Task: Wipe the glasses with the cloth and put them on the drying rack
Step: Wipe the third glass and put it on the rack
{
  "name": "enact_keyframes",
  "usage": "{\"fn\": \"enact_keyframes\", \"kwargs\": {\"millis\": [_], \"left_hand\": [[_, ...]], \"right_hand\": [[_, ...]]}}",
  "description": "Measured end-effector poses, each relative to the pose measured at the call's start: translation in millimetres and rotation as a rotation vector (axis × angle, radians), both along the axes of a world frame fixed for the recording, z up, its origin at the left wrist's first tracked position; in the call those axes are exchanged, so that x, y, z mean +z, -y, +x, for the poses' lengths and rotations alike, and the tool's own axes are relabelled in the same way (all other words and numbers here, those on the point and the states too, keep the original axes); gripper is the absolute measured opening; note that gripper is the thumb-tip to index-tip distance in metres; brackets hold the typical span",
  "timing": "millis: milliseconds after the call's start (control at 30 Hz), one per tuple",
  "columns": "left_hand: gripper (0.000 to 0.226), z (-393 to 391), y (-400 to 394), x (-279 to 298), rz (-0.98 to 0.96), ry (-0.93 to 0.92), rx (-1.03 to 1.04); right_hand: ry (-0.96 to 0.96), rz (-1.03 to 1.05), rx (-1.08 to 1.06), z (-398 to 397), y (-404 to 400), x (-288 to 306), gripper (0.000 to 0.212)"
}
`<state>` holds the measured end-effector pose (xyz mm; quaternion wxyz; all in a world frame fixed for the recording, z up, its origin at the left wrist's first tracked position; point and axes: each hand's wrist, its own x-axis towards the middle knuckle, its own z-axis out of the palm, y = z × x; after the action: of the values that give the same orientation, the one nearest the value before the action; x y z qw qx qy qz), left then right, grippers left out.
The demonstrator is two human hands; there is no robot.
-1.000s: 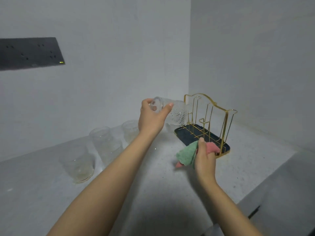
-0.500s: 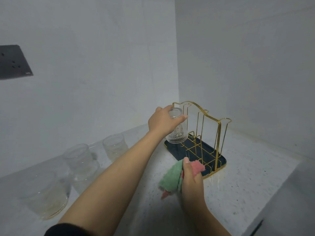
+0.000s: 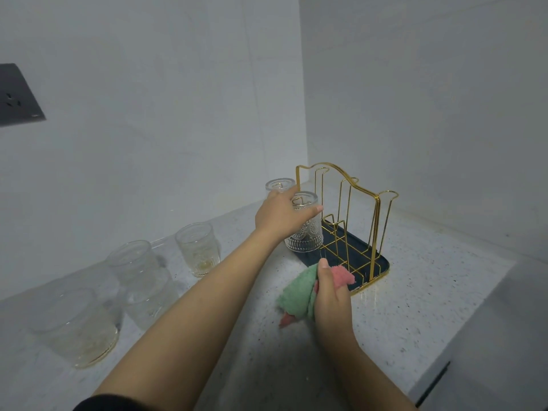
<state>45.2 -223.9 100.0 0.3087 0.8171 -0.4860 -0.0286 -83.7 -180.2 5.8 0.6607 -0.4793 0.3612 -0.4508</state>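
white walls are meeting in a corner behind the speckled pale stone countertop [image 3: 415, 307] we are working at, with a dark socket plate [image 3: 17, 96] on the left wall. near the countertop's far right corner a gold wire drying rack [image 3: 350, 203] is standing in its dark blue tray [image 3: 382, 266].

our left hand [image 3: 281, 218] is wrapping fingers and thumb around an upside-down clear embossed glass [image 3: 305, 229], which is sitting over a post at the rack's left end, rim at the tray's left edge. a second inverted clear glass [image 3: 280, 185] is showing just behind that hand, at the rack's far left.

our right hand [image 3: 329, 295] is hovering just in front of the tray's near edge, fingers closing tight on a bunched green and pink fluffy cloth [image 3: 299, 292], thumb pointing up.

along the countertop's left side, four upright clear glasses [image 3: 142, 283] are waiting in a loose row toward the near left edge, the nearest ones blurring; the farthest one [image 3: 197, 247] is holding a yellowish residue at the bottom.
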Motion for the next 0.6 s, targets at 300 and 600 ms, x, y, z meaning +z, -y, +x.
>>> {"fn": "enact_keyframes", "kwargs": {"millis": [300, 600], "left_hand": [[0.059, -15.1, -78.9, -0.8, -0.103, -0.145, 0.028], [0.038, -19.7, -205.9, -32.9, -0.146, -0.166, 0.175]], "right_hand": [[-0.05, -0.079, 0.126, -4.5, -15.0, 5.5, 0.04], [-0.073, -0.043, 0.207, 0.2, -82.6, 23.2, 0.031]]}}
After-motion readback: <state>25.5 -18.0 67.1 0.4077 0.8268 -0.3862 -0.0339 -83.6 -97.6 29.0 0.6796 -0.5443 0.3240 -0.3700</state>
